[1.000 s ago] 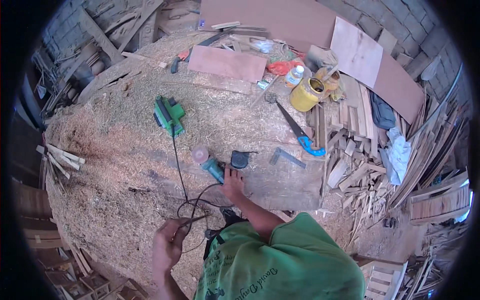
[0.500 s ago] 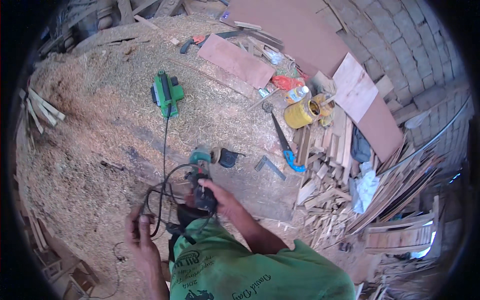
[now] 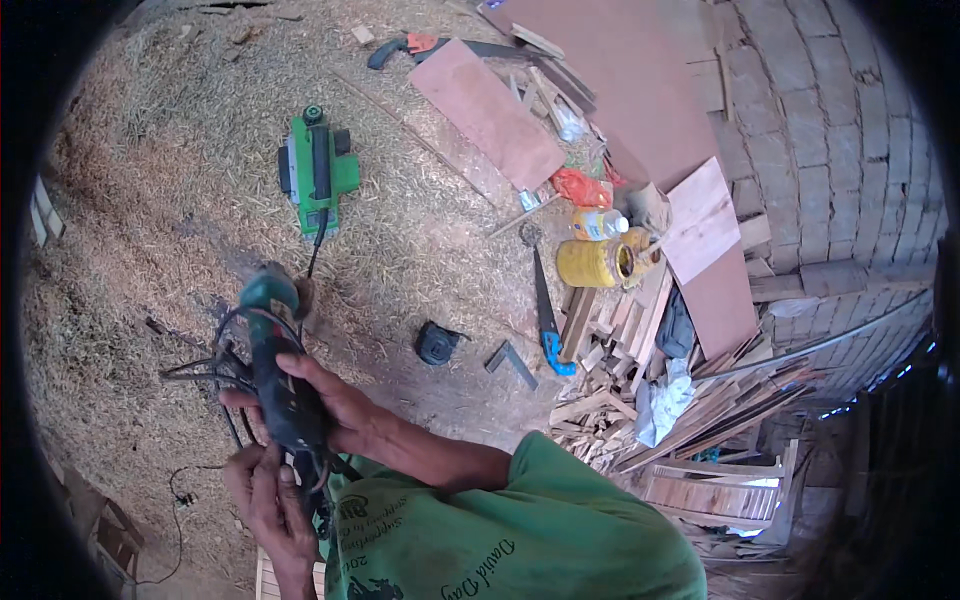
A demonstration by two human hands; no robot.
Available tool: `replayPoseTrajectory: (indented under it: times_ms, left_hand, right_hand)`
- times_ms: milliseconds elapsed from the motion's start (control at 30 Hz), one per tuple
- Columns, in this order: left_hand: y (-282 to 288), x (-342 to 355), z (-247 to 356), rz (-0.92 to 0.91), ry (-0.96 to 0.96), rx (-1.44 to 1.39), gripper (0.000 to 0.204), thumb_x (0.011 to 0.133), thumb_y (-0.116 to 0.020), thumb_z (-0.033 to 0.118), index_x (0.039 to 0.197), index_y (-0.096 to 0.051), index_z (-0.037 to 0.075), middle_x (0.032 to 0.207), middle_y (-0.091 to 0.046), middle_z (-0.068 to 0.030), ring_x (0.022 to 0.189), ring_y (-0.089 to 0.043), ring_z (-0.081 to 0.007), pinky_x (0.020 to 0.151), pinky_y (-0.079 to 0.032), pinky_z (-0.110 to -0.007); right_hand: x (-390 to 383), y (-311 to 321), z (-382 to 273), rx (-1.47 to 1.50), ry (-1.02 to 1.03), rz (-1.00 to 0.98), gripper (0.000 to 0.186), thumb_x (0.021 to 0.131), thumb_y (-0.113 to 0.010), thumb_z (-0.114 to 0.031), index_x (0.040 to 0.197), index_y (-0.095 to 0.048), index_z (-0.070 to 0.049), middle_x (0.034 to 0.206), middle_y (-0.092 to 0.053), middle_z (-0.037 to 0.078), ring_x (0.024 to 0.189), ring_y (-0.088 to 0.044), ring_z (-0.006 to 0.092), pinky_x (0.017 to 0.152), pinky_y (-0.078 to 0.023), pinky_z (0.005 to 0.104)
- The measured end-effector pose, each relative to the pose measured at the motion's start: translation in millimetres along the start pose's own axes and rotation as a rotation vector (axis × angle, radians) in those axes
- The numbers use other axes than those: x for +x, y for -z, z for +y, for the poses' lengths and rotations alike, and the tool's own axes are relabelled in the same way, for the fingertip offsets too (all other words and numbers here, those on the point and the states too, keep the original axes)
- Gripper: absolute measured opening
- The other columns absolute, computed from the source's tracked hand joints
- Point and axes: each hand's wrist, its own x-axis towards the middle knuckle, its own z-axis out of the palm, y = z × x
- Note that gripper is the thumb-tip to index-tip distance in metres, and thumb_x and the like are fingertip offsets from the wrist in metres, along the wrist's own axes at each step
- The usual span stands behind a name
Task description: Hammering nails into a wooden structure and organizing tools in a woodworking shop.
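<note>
An angle grinder (image 3: pixel 285 400) with a green head and dark body slants across the lower left, above the sawdust. My right hand (image 3: pixel 345 405) is closed round its body, thumb on top. My left hand (image 3: pixel 268 500) has its fingers bent against the grinder's rear end; what lies under the fingertips is partly hidden. A black power cord (image 3: pixel 205 375) hangs in loops beside the grinder. Further off, a green electric planer (image 3: pixel 322 180) rests on the shavings. To the right of my hands lie a black tape measure (image 3: pixel 437 343) and a try square (image 3: pixel 512 366).
A blue-handled handsaw (image 3: pixel 548 315) lies by a yellow container (image 3: pixel 588 263) and a bottle (image 3: pixel 600 223). Wood offcuts (image 3: pixel 600 395) pile up at right, near a white plastic bag (image 3: pixel 665 405). Another saw (image 3: pixel 465 47), a flat board (image 3: pixel 485 110) and a block wall (image 3: pixel 825 130) stand beyond.
The grinder in my right hand has moved left, away from the tape measure. My left hand has come from beside the cord to the grinder's rear end. The view has shifted.
</note>
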Motion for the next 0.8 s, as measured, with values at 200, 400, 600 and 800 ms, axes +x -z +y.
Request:
replayPoseTrajectory:
  times_ms: [200,400,600,800]
  left_hand:
    - [0,31,-30,0.319,0.110,0.203,0.047,0.106,-0.048,0.025,0.146,-0.048,0.000,0.150,-0.041,-0.0234,0.142,-0.040,-0.0354,0.115,-0.035,-0.047]
    - [-26,-35,-147,0.194,0.566,-0.186,0.048,0.106,-0.053,0.027,0.145,-0.049,0.000,0.143,-0.054,-0.0200,0.136,-0.048,-0.0299,0.113,-0.039,-0.044]
    - [-52,-112,-197,0.028,0.710,-0.205,0.042,0.105,-0.051,0.022,0.137,-0.057,-0.003,0.124,-0.065,-0.0192,0.117,-0.061,-0.0287,0.099,-0.048,-0.038]
    - [-44,-101,-185,-0.153,0.815,-0.111,0.042,0.103,-0.053,0.027,0.132,-0.060,-0.003,0.114,-0.068,-0.0205,0.109,-0.063,-0.0286,0.094,-0.049,-0.038]
  right_hand:
    - [78,-71,-52,-0.026,0.105,-0.197,0.077,0.093,-0.069,-0.047,0.140,-0.036,0.003,0.122,-0.062,0.027,0.096,-0.071,0.0273,0.075,-0.065,0.0360]
    - [165,-134,-134,-0.328,0.395,-0.370,0.059,0.089,-0.072,-0.045,0.118,-0.047,0.001,0.101,-0.066,0.019,0.084,-0.071,0.0241,0.068,-0.064,0.0362]
    - [304,-74,-188,-0.893,0.934,0.008,0.040,0.083,-0.075,-0.020,0.110,-0.051,-0.004,0.089,-0.064,0.012,0.076,-0.068,0.0255,0.068,-0.059,0.0421]
    - [338,15,-178,-1.402,0.619,0.579,0.075,0.080,-0.077,-0.023,0.135,-0.037,0.007,0.114,-0.059,0.029,0.092,-0.065,0.0433,0.083,-0.053,0.0534]
